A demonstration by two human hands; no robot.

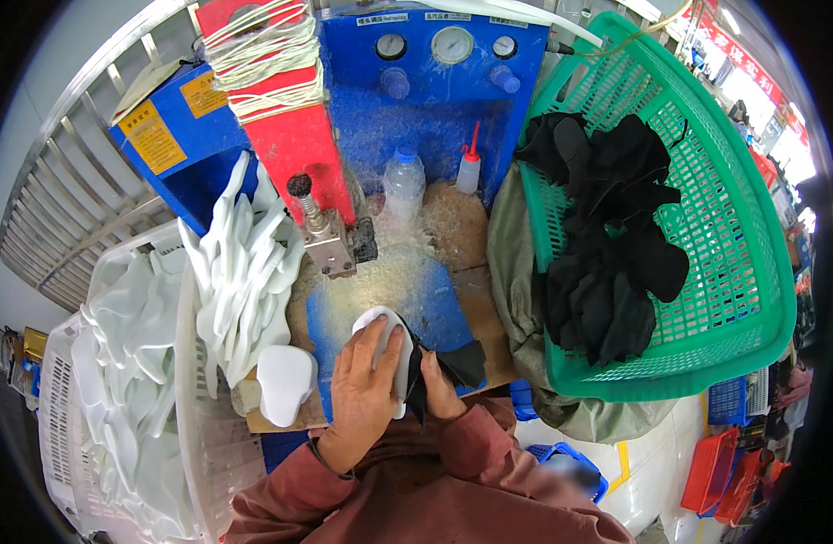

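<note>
Near the front edge of the bench, the left hand gripped a white pad, partly hiding it. The right hand pinched black cloth beside it, most fingers hidden.

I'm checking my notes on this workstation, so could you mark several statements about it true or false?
1. The left hand lies across a white pad. True.
2. The right hand is clear of all material. False: it touches dark material beside the pad.
3. The green basket holds black pieces. True.
4. The bottle with the red nozzle stands left of the blue-capped bottle. False: it stands to its right.
5. A loose white piece lies left of the left hand. True.
</note>
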